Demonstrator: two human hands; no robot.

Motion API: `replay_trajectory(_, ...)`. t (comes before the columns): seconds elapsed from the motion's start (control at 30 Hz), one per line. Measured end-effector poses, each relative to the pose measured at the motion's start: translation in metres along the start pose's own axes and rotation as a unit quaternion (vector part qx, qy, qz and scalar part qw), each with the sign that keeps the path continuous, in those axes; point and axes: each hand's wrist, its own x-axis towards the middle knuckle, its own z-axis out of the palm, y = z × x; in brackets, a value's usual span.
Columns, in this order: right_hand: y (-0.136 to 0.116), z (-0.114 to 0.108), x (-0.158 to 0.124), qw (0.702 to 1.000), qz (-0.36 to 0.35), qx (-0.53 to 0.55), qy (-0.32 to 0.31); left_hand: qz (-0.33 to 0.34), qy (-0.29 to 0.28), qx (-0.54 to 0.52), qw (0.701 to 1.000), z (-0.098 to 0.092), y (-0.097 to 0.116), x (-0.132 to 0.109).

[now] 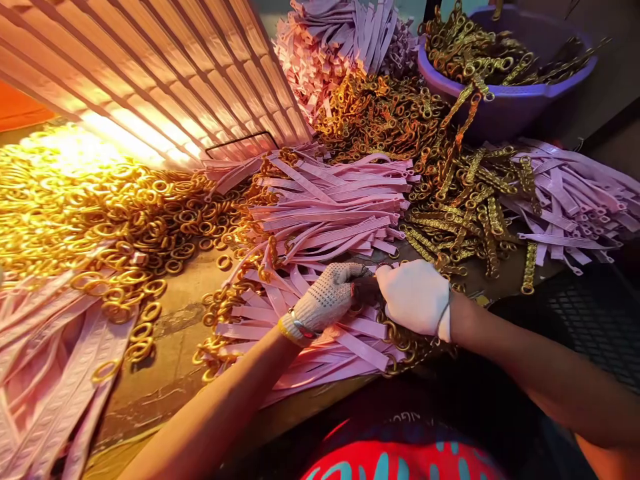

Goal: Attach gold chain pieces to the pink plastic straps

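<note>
My left hand (327, 297), in a dotted knit glove, and my right hand (415, 297), in a white glove, meet over a pile of pink straps (320, 220) on the table. Both hands are closed, fingers pinched together at the same small spot between them. What they pinch is hidden by the fingers. Gold rings (220, 310) lie among the straps just left of my left hand. A heap of gold chain pieces (450, 200) lies just beyond my right hand.
A big spread of loose gold rings (100, 213) covers the left of the table, with more pink straps (55, 360) at the near left. A purple basin (505, 100) of chain pieces stands at the back right. A lit slatted panel (150, 73) leans at the back left.
</note>
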Motion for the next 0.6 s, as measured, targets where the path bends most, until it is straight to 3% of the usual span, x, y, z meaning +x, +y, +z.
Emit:
replay_trajectory(0.13, 0.007, -0.005, -0.002, 1.000, 0.010, 0.014, -0.017, -0.029, -0.025, -0.025, 0.999, -0.006, 0.006, -0.002)
replay_trajectory(0.33, 0.010, -0.002, 0.000, 0.999, 0.006, 0.026, 0.044, -0.037, -0.008, -0.006, 0.999, -0.010, 0.012, -0.007)
replay_trajectory(0.6, 0.002, 0.002, 0.001, 0.999, 0.030, -0.027, -0.008, -0.022, -0.025, -0.021, 0.999, -0.004, 0.011, -0.013)
